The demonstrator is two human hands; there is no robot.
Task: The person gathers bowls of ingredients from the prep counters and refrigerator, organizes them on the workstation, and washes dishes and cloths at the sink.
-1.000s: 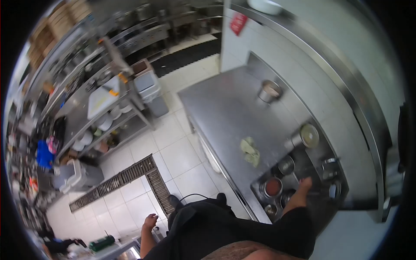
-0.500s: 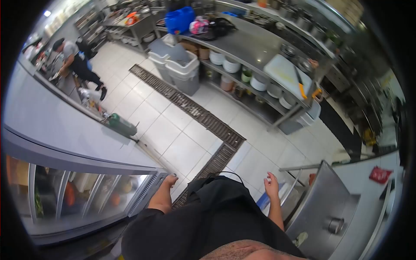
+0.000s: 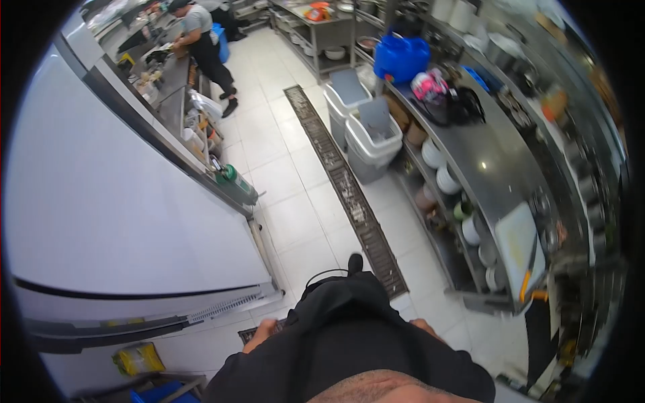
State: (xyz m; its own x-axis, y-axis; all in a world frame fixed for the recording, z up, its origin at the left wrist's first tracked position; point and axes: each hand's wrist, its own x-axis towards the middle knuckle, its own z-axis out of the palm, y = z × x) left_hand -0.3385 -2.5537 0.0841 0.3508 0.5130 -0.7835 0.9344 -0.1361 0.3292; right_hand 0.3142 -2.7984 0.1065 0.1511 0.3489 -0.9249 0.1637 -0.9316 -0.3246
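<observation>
My left hand (image 3: pixel 264 332) is low at the left side of my dark clothing, near the corner of the white cabinet (image 3: pixel 134 195); its fingers are too blurred and partly hidden to read. On the other side, my right hand (image 3: pixel 424 327) shows only as a small part beside my torso, above the tiled floor, its fingers mostly hidden. No object can be made out in or against either hand. One of my black shoes (image 3: pixel 355 262) points forward beside the metal floor drain (image 3: pixel 349 201).
Lidded grey bins (image 3: pixel 373 144) stand by a steel counter (image 3: pixel 500 181) holding a blue jug (image 3: pixel 402 58), a cutting board (image 3: pixel 516 252) and a knife (image 3: pixel 529 272). A green cylinder (image 3: pixel 238 184) stands at the left. Another person (image 3: pixel 205 47) works at the far-left counter.
The view has swung left from the stove and counter to the aisle. My right hand, earlier over the stove and then raised with spread fingers, is now low; my left hand is also lower, beside my body.
</observation>
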